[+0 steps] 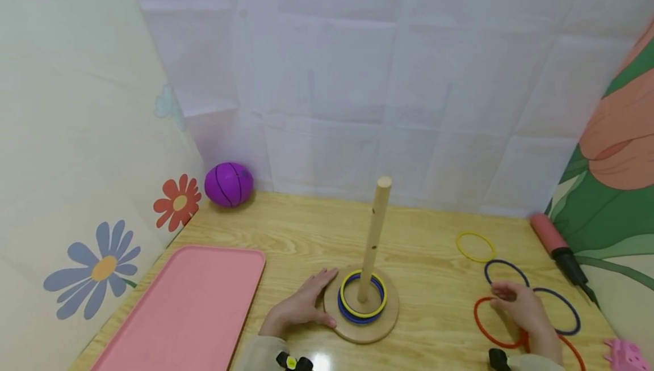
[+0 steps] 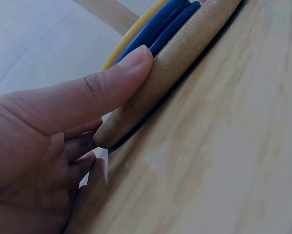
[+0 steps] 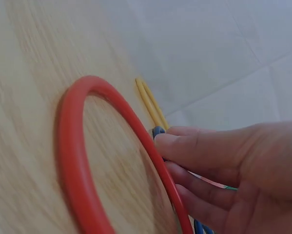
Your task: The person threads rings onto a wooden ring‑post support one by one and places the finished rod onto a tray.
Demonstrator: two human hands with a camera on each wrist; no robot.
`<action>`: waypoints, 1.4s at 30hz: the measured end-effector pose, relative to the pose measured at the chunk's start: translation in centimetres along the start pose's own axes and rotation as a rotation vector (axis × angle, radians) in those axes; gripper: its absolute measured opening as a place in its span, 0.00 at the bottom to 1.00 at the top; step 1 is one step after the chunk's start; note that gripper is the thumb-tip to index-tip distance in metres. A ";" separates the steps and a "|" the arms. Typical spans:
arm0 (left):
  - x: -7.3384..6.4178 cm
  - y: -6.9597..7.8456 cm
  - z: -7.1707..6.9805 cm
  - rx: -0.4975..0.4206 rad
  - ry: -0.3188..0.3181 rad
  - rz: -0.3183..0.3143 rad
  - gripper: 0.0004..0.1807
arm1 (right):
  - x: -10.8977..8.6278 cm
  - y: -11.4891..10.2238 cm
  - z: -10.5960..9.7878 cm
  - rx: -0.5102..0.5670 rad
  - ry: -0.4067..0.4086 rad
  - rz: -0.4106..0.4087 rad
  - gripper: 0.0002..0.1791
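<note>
A round wooden base [image 1: 360,334] carries an upright wooden pole [image 1: 375,235]. Around the pole lie a yellow ring [image 1: 385,302] and blue rings [image 1: 349,317] beneath it. My left hand [image 1: 302,304] rests against the base's left edge, thumb and fingers spread along it; the left wrist view shows the thumb [image 2: 111,80] against its rim. At the right, my right hand [image 1: 522,308] reaches over a red ring [image 3: 72,151] with fingers loosely bent. Its thumb tip is beside a blue ring [image 1: 503,262]; whether they touch I cannot tell.
Another yellow ring [image 1: 475,234], a second blue ring [image 1: 572,308] and another red ring [image 1: 574,351] lie around the right hand. A pink tray [image 1: 179,308] occupies the left side. Behind it sits a purple ball [image 1: 229,185]. A pink-and-black pump [image 1: 557,246] lies by the right wall.
</note>
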State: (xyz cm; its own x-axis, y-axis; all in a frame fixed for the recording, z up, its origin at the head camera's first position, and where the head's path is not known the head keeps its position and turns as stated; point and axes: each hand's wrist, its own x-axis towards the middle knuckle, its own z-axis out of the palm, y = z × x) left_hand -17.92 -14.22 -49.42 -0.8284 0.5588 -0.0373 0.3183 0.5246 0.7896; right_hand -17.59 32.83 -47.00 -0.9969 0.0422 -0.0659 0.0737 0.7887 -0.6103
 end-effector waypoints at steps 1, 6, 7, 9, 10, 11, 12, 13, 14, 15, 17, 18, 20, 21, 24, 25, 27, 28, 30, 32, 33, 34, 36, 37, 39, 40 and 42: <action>0.0 0.0 0.0 0.001 0.000 0.000 0.59 | 0.0 0.0 0.0 -0.006 -0.001 0.003 0.20; -0.1 0.1 0.0 0.004 -0.003 -0.002 0.59 | 0.1 0.0 0.3 -0.037 -0.029 0.033 0.13; -0.1 0.1 0.0 -0.004 -0.004 -0.004 0.59 | 0.1 0.0 0.3 -0.042 -0.035 0.036 0.11; -0.1 0.2 -0.1 -0.022 -0.008 -0.011 0.59 | 0.1 0.0 0.4 -0.050 -0.042 0.036 0.09; -0.1 0.3 -0.1 -0.032 -0.009 -0.015 0.59 | 0.0 0.0 0.5 -0.053 -0.044 0.030 0.08; -0.1 0.4 -0.1 -0.041 -0.011 -0.017 0.59 | 0.0 0.0 0.5 -0.055 -0.046 0.027 0.08; -0.2 0.4 -0.1 -0.047 -0.012 -0.020 0.59 | 0.0 0.1 0.5 -0.057 -0.051 0.016 0.07; -0.2 0.4 -0.1 -0.050 -0.012 -0.019 0.59 | 0.0 0.0 0.5 -0.057 -0.055 0.014 0.07; -0.2 0.4 -0.1 -0.049 -0.011 -0.020 0.59 | 0.0 0.0 0.5 -0.055 -0.061 0.012 0.07; -0.2 0.4 -0.1 -0.047 -0.011 -0.019 0.59 | 0.0 0.0 0.5 -0.056 -0.067 0.012 0.07; -0.2 0.4 -0.1 -0.043 -0.011 -0.015 0.59 | 0.1 -0.1 0.5 -0.057 -0.078 0.014 0.07; -0.1 0.4 -0.1 -0.041 -0.011 -0.012 0.59 | 0.1 -0.1 0.5 -0.058 -0.083 0.007 0.07; -0.1 0.4 -0.1 -0.042 -0.011 -0.009 0.59 | 0.1 -0.2 0.5 -0.066 -0.085 0.010 0.07; -0.1 0.4 -0.1 -0.044 -0.012 -0.008 0.59 | 0.2 -0.1 0.5 -0.071 -0.086 0.001 0.06; -0.1 0.3 -0.1 -0.045 -0.012 -0.004 0.59 | 0.2 -0.1 0.6 -0.076 -0.083 -0.010 0.06; -0.1 0.3 -0.1 -0.045 -0.013 -0.004 0.59 | 0.3 -0.2 0.6 -0.074 -0.081 -0.003 0.07; -0.1 0.3 -0.1 -0.044 -0.015 -0.002 0.58 | 0.3 -0.3 0.6 -0.064 -0.077 0.002 0.08; -0.1 0.3 -0.1 -0.043 -0.015 0.000 0.58 | 0.3 -0.4 0.6 -0.046 -0.078 0.020 0.08; -0.1 0.3 -0.1 -0.042 -0.016 0.003 0.58 | 0.2 -0.5 0.7 -0.010 -0.080 0.041 0.08; -0.1 0.3 -0.1 -0.044 -0.017 0.004 0.58 | 0.1 -0.6 0.8 0.039 -0.078 0.054 0.09; -0.1 0.3 -0.1 -0.045 -0.017 0.005 0.58 | 0.0 -0.7 0.9 0.067 -0.075 0.054 0.09; -0.1 0.4 -0.1 -0.045 -0.017 0.006 0.58 | 0.0 -0.7 1.0 0.095 -0.074 0.056 0.09; 0.0 0.4 -0.2 -0.048 -0.018 0.005 0.58 | -0.2 -1.0 1.1 0.130 -0.065 0.039 0.09; 0.0 0.4 -0.2 -0.050 -0.018 0.005 0.58 | -0.2 -1.1 1.2 0.148 -0.064 0.031 0.10; 0.0 0.3 -0.2 -0.048 -0.018 0.006 0.58 | -0.1 -1.4 1.3 0.179 -0.063 0.020 0.10; 0.0 0.3 -0.2 -0.047 -0.017 0.005 0.58 | 0.0 -1.6 1.3 0.198 -0.067 0.023 0.11; -0.1 0.3 -0.2 -0.047 -0.015 0.004 0.58 | 0.2 -2.0 1.5 0.225 -0.071 0.024 0.12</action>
State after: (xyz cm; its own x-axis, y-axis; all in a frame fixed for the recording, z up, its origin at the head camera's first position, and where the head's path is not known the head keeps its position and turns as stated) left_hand -17.85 -14.19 -49.08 -0.8201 0.5706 -0.0435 0.2992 0.4923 0.8174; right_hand -17.90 30.33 -46.94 -0.9910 0.0100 -0.1333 0.1096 0.6313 -0.7677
